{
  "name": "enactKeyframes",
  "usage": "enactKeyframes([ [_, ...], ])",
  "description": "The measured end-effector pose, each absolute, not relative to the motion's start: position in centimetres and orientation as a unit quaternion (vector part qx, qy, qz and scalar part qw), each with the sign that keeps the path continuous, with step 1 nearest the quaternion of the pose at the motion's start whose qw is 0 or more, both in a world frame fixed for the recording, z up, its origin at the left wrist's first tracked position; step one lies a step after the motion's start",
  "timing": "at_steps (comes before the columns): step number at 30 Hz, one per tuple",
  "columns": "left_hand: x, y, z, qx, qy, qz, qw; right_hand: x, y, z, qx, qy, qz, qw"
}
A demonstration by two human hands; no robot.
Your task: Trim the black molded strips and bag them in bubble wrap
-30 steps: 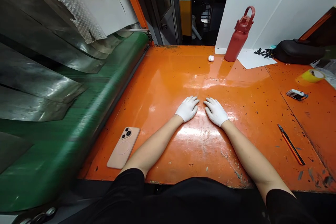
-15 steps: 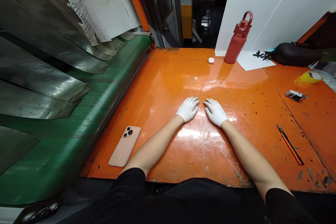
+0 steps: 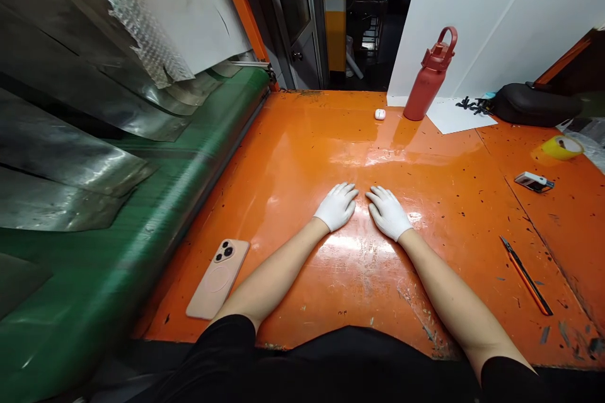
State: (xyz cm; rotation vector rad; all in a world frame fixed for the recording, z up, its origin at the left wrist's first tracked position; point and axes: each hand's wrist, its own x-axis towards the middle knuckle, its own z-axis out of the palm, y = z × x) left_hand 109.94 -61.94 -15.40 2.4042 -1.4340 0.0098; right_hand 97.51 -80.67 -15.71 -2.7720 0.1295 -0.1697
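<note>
From my remote view I have a green conveyor belt (image 3: 174, 201) along the left edge, translucent strips (image 3: 61, 182) hanging over it, and a pink phone (image 3: 218, 278) lying near it with 3 camera lenses facing up. At the far edge I see a red bottle (image 3: 428, 83) upright between a small white case (image 3: 380, 114) and a white paper sheet (image 3: 456, 118), with a black pouch (image 3: 534, 105) farther right. Down the right side I make out 1 roll of yellow tape (image 3: 561, 147), a small white-and-black device (image 3: 533, 181) and an orange-and-black cutter (image 3: 527, 277).
</note>
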Motion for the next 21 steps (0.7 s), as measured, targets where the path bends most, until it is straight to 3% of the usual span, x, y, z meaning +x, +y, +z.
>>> enactKeyframes([
  [21,110.12,-62.01,-15.72,0.847,-0.5,-0.001,0.182,97.58,-80.78,-15.89,-0.981,0.034,-0.081,0.174],
])
